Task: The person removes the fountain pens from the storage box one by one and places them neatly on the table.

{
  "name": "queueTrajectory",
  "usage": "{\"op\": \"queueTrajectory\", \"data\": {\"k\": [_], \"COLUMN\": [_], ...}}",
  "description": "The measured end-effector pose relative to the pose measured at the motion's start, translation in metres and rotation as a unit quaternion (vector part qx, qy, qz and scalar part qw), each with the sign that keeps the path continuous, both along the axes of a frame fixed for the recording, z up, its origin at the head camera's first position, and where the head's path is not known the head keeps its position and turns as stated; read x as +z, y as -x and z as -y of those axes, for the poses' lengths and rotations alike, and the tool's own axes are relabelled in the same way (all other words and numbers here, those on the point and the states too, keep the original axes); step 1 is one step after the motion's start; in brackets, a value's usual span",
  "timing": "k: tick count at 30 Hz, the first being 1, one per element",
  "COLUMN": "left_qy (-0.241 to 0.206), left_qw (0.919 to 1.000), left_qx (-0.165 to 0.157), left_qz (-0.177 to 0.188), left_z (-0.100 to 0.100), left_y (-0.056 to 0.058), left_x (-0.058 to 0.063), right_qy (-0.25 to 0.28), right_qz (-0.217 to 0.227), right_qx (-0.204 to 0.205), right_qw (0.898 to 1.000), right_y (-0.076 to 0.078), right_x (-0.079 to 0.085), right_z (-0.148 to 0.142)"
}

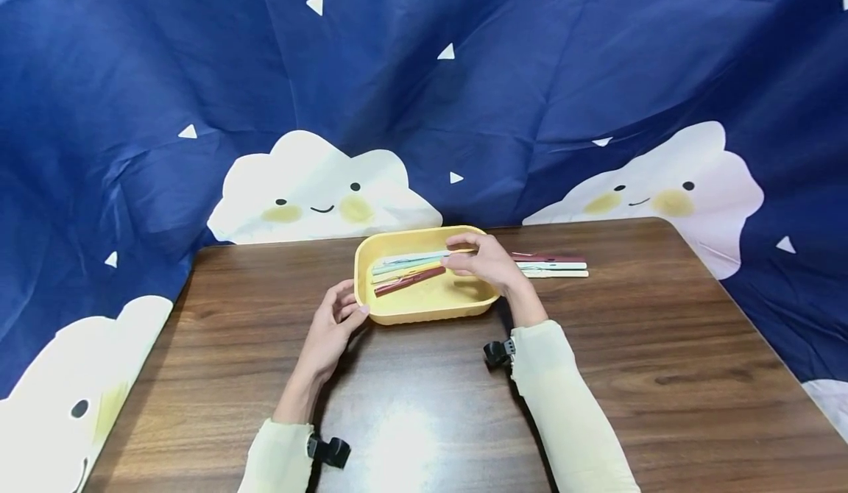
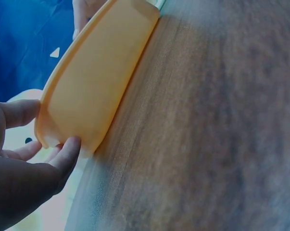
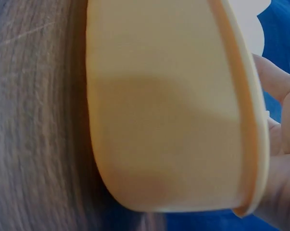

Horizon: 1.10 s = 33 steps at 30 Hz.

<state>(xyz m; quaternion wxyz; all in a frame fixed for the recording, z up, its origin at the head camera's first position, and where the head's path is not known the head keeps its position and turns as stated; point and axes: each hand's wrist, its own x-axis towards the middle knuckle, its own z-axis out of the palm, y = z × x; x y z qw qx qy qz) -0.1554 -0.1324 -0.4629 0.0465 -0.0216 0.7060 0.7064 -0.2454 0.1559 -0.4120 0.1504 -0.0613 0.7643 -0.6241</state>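
A yellow plastic basket (image 1: 430, 317) sits near the back of the table with several slim pens inside, among them a dark red pen (image 1: 409, 282) and a yellow pen (image 1: 397, 275). At its front left corner my left hand (image 1: 334, 326) grips the basket, thumb and fingers on the rim and side wall (image 2: 92, 72). My right hand (image 1: 485, 263) hovers over the basket's right part, fingers bent loosely and thumb apart from them. No pen shows between those fingers. In the right wrist view, the basket wall (image 3: 164, 125) hides much of that hand.
To the right of the basket, another dark red pen (image 1: 556, 258) and white pens (image 1: 559, 274) lie on the wooden table (image 1: 662, 375), their left ends hidden. A dark blue cloth (image 1: 503, 96) with clouds hangs behind the table.
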Motion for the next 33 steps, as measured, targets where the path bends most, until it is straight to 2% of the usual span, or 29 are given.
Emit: {"op": "queueTrajectory", "data": {"k": [11, 18, 24, 33], "left_qy": [-0.003, -0.002, -0.001, -0.004], "left_qw": [1.0, 1.0, 1.0, 1.0], "left_qx": [-0.005, -0.003, -0.005, -0.003], "left_qz": [-0.005, -0.005, -0.004, -0.007], "left_z": [0.0, 0.001, 0.001, 0.001], "left_y": [0.0, -0.001, 0.0, 0.0], "left_x": [0.001, 0.001, 0.001, 0.001], "right_qy": [-0.02, -0.124, -0.155, -0.23], "right_qz": [0.026, -0.013, -0.023, -0.035], "right_qx": [0.021, 0.025, 0.028, 0.039], "right_qw": [0.999, 0.992, 0.987, 0.972], "right_y": [0.006, 0.006, 0.007, 0.007], "right_x": [-0.016, -0.018, -0.019, -0.02], "right_z": [0.012, 0.017, 0.021, 0.029]}}
